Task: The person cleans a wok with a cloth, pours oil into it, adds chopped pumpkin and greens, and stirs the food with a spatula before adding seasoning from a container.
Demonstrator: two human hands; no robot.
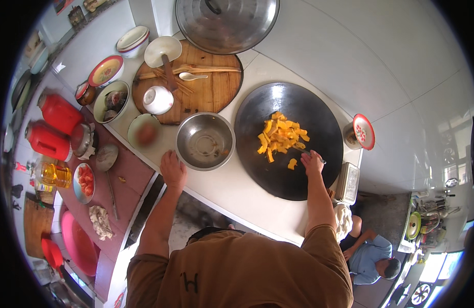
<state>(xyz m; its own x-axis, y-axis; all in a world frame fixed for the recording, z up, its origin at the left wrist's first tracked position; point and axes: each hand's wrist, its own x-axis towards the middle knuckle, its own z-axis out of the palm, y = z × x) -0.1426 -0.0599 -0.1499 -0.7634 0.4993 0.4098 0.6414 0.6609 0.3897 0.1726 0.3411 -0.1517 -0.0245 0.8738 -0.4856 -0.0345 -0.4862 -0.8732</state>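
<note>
My right hand (312, 161) grips a metal spatula (298, 149) over a large dark wok (260, 175). The spatula's end pokes out past my fingers, and its blade is mostly hidden among the food. Sliced orange-yellow pieces, probably pumpkin (280, 131), lie heaped in the wok, with one piece (292, 164) apart from the pile, near my hand. To the wok's left stands a stainless steel bowl (200, 129) with a few wet scraps inside. Against the lower left of that bowl, my left hand (173, 171) rests on the pale tiled counter (221, 198), holding nothing visible.
A round wooden lid (210, 92) carries a ladle (163, 52), chopsticks, a spoon and a white bowl (158, 100). Behind leans a metal lid (229, 27). Left are bowls, red thermoses (48, 140) and an oil bottle (57, 175). A person (371, 254) sits at lower right.
</note>
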